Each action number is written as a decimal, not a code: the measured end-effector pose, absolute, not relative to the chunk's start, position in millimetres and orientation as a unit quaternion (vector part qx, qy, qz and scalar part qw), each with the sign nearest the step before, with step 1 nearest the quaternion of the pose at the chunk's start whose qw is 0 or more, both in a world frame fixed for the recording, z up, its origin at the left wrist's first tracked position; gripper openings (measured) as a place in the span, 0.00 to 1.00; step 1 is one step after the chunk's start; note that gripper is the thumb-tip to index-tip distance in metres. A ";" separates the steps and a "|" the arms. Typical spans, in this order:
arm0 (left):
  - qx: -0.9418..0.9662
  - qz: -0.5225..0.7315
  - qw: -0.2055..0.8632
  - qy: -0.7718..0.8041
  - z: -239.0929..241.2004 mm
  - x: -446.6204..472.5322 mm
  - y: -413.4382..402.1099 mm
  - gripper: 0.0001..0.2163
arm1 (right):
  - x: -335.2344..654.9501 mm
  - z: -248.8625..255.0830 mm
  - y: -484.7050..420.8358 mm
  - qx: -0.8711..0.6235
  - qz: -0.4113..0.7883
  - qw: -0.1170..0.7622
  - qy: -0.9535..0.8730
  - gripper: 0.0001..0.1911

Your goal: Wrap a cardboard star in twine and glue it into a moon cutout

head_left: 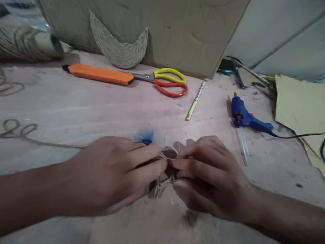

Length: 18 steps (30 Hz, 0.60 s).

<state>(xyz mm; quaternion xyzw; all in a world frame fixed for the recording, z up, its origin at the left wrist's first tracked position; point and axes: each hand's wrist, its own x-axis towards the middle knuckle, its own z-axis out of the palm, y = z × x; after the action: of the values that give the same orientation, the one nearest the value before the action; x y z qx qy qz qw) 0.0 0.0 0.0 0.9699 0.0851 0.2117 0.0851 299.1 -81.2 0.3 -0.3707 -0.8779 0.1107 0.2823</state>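
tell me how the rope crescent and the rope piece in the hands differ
The rope crescent stands against the cardboard; the rope piece is held between the left hand and right hand. The rope crescent shows whole; the rope piece is partly hidden. Both show brownish cord.

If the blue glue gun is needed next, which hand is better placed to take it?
Probably the right hand: the glue gun lies on that side, nearer to it. The left hand is farther away. Both hands are at the twine piece.
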 end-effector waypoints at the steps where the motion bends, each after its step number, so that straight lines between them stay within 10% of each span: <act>1: 0.971 0.208 0.087 0.083 0.0 0.3 0.6 0.16 | 298.9 1.3 -80.2 -0.369 0.114 0.279 -0.879 0.13; 18: 0.969 0.203 0.116 0.084 2.3 8.3 5.3 0.25 | 296.5 9.1 -87.3 -0.354 -0.016 0.201 -0.913 0.14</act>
<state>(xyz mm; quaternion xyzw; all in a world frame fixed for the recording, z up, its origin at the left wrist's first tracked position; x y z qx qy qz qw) 8.3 5.3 2.3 0.9686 0.0844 0.2030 0.1165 296.5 -87.3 9.1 -0.3544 -0.9131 -0.0156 0.2009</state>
